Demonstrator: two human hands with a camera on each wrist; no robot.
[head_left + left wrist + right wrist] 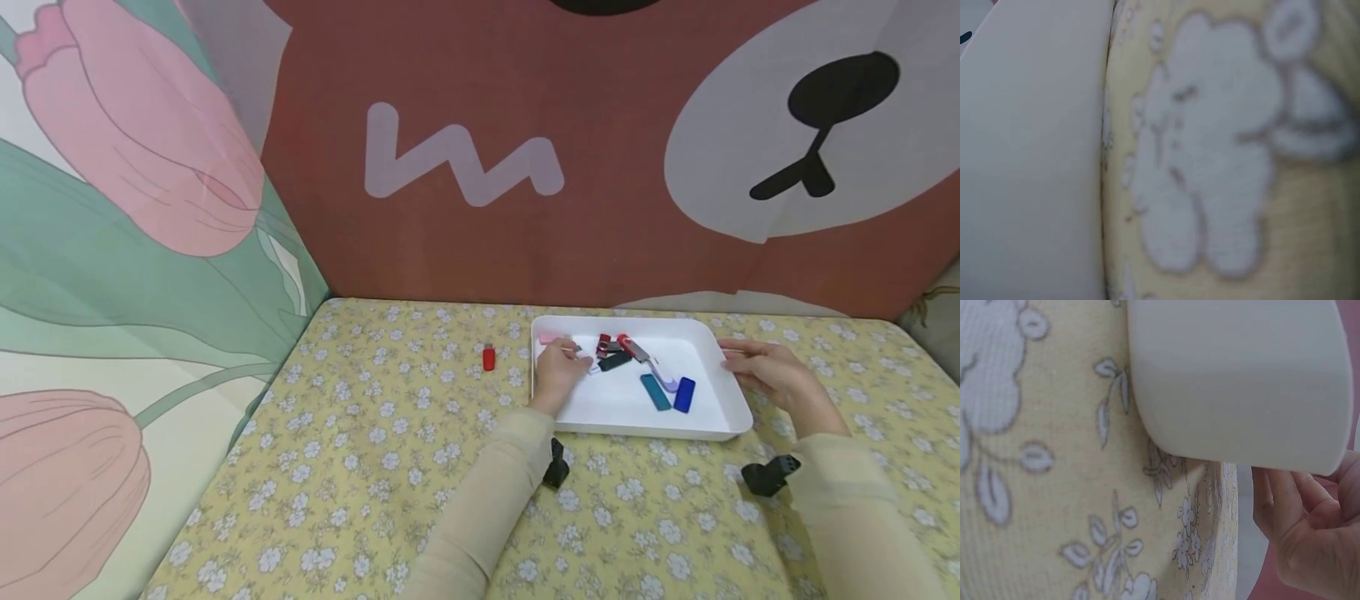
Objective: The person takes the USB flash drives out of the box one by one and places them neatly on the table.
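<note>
A white rectangular tray (622, 417) on the table holds several USB flash drives. My left hand (560, 375) reaches over its left side, thumb and fingers pinching a white USB flash drive (594, 367). Beside those fingers lies a pink piece (551, 338). A black drive (615, 361), a red-and-silver drive (633, 347), a lilac one (663, 375), a teal one (656, 392) and a blue one (684, 395) lie farther right. My right hand (776, 375) grips the tray's right edge; in the right wrist view its fingers (1288, 509) curl by the tray wall. The left wrist view hides the left fingers.
A red USB flash drive (489, 358) lies on the flowered tablecloth (360, 467), left of the tray. Behind the table stands a brown printed backdrop (450, 250), with a tulip-printed panel (172, 167) at left. Black wrist devices (555, 465) sit below both hands.
</note>
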